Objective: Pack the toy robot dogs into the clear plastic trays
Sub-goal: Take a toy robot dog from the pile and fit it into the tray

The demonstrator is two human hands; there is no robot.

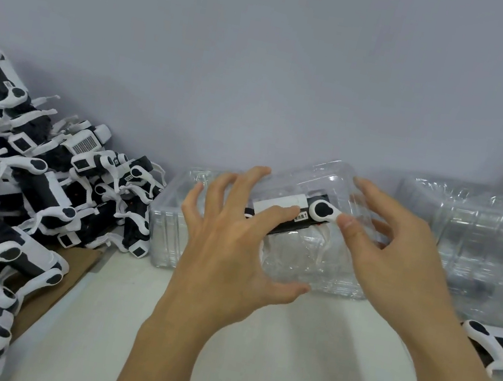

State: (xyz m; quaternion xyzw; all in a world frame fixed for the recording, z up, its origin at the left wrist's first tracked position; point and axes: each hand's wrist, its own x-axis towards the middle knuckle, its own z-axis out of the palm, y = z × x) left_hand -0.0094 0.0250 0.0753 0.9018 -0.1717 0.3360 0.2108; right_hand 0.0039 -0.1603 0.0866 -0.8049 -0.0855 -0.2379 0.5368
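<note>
We are seating one dog [293,212] in the tray [338,185] — left hand [226,246] and right hand [399,260] spread open, fingertips on it. Next: press it home, then reach for the pile [26,184] left of the tray.

The clear plastic tray [319,236] sits against the wall [266,58], a toy robot dog [299,214] inside it. My left hand [226,246] is at the tray's left, my right hand [391,248] at its right. Left of the tray lies the heap of robot dogs [26,184]; right of it, stacked trays [484,251]; before those, another robot dog [498,344].
</note>
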